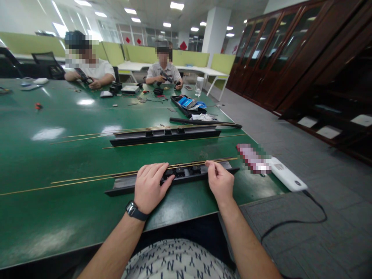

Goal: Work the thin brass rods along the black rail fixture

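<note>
A black channel-shaped rail with dark blocks inside lies on the green table before me. Thin brass-coloured rods run along its far edge and stick out well past its left end. My left hand, with a watch on the wrist, reaches across the rail's middle, fingers over the far wall and thumb at the near side. Toward the right end, my right hand is closed in a pinch at the rods, its thumb and forefinger on a thin rod. The palm hides part of the rail.
Beyond lies a second black rail with more rods. A black tray of blue packets, gloves and a dark bar sit farther back. At right are a phone and a cabled white power bank. Two people sit opposite.
</note>
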Available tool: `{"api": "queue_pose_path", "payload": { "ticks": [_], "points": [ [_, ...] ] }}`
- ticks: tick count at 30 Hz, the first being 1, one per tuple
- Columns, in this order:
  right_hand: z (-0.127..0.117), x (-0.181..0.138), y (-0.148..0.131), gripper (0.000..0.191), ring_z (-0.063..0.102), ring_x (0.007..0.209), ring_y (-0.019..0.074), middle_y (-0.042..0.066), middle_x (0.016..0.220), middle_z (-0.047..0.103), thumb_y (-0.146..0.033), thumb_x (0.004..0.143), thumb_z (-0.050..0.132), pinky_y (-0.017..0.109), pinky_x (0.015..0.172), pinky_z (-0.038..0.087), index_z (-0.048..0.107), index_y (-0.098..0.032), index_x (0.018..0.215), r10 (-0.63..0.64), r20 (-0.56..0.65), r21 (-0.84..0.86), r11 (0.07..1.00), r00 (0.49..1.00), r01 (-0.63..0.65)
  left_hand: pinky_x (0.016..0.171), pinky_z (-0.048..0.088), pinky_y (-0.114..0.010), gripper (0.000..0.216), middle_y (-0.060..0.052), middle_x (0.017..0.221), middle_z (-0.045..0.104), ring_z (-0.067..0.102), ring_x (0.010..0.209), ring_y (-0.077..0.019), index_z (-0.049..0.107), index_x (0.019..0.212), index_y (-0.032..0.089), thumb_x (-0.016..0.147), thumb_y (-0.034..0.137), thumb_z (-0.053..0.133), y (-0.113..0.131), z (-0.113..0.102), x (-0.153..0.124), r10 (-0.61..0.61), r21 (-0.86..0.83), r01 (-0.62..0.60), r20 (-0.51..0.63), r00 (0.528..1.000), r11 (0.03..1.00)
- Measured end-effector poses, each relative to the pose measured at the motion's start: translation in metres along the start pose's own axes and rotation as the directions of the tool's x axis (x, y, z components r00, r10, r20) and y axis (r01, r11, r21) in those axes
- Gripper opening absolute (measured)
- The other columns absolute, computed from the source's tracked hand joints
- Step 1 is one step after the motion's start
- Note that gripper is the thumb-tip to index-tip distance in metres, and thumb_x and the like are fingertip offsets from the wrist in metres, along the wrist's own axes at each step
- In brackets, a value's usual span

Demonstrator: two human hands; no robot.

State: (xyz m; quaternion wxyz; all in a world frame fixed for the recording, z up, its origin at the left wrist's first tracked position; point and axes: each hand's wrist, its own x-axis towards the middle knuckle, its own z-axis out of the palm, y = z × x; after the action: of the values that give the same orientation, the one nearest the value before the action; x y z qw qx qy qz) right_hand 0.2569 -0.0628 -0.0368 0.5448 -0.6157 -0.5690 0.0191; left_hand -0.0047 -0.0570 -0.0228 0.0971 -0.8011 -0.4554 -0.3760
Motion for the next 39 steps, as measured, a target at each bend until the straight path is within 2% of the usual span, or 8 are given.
{"api": "queue_pose_path", "payload": {
  "ticks": [5, 10, 16, 24, 31, 39],
  "points": [
    [0.0000, 0.0007, 0.0036, 0.032, 0.081, 0.090, 0.0220, 0.006, 0.094, 0.083, -0.038, 0.102, 0.053, 0.032, 0.089, 0.063, 0.080, -0.020, 0.103, 0.052, -0.033, 0.041, 0.998, 0.998, -0.050, 0.100, 0.045, -0.045, 0.034, -0.009, 0.120, 0.076, 0.070, 0.110, -0.0278, 0.067, 0.126, 0.021, 0.096, 0.039, 0.067, -0.0007, 0.0008, -0.0007, 0.008, 0.008, -0.008, 0.002, 1.000, 1.000],
    [0.0006, -0.0011, 0.0020, 0.029, 0.081, 0.090, 0.0215, 0.006, 0.097, 0.083, -0.036, 0.102, 0.056, 0.031, 0.089, 0.064, 0.079, -0.021, 0.109, -0.017, 0.018, 0.086, 0.996, 1.000, 0.015, 0.100, 0.046, -0.045, 0.034, -0.010, 0.121, 0.076, 0.070, 0.111, -0.0278, 0.067, 0.126, 0.021, 0.096, 0.038, 0.068, -0.0002, 0.0005, 0.0002, 0.008, 0.002, -0.008, 0.000, 1.000, 1.000],
    [0.0005, -0.0012, 0.0010, 0.027, 0.081, 0.090, 0.0215, 0.004, 0.098, 0.083, -0.035, 0.101, 0.056, 0.031, 0.089, 0.064, 0.080, -0.024, 0.106, -0.049, 0.022, 0.028, 0.998, 0.999, 0.048, 0.100, 0.046, -0.045, 0.033, -0.009, 0.120, 0.076, 0.070, 0.110, -0.0279, 0.067, 0.126, 0.021, 0.097, 0.038, 0.068, 0.0005, -0.0008, 0.0008, 0.008, 0.008, -0.008, -0.004, 1.000, 1.000],
    [-0.0002, 0.0009, 0.0034, 0.031, 0.081, 0.088, 0.0222, 0.005, 0.093, 0.083, -0.037, 0.102, 0.053, 0.032, 0.088, 0.063, 0.080, -0.022, 0.103, 0.019, -0.039, -0.006, 1.000, 0.999, -0.019, 0.100, 0.046, -0.046, 0.033, -0.009, 0.120, 0.076, 0.070, 0.110, -0.0283, 0.068, 0.126, 0.023, 0.096, 0.037, 0.068, -0.0003, 0.0003, -0.0001, -0.001, 0.000, 0.001, -0.004, 1.000, 1.000],
    [0.0003, -0.0016, 0.0008, 0.028, 0.081, 0.091, 0.0213, 0.004, 0.098, 0.083, -0.036, 0.102, 0.055, 0.031, 0.089, 0.064, 0.080, -0.023, 0.107, -0.052, 0.049, 0.047, 0.998, 0.997, 0.050, 0.100, 0.046, -0.046, 0.034, -0.009, 0.120, 0.076, 0.070, 0.111, -0.0277, 0.067, 0.126, 0.021, 0.097, 0.038, 0.068, 0.0006, -0.0011, 0.0008, 0.007, 0.009, -0.007, 0.004, 1.000, 1.000],
    [0.0001, 0.0004, 0.0015, 0.031, 0.081, 0.087, 0.0217, 0.005, 0.093, 0.083, -0.037, 0.102, 0.053, 0.032, 0.088, 0.063, 0.080, -0.022, 0.102, -0.004, -0.026, -0.016, 1.000, 1.000, 0.004, 0.099, 0.047, -0.047, 0.033, -0.010, 0.120, 0.076, 0.070, 0.109, -0.0288, 0.067, 0.126, 0.023, 0.097, 0.039, 0.067, -0.0006, 0.0007, -0.0001, 0.004, -0.001, -0.004, 0.000, 1.000, 1.000]
  ]
}}
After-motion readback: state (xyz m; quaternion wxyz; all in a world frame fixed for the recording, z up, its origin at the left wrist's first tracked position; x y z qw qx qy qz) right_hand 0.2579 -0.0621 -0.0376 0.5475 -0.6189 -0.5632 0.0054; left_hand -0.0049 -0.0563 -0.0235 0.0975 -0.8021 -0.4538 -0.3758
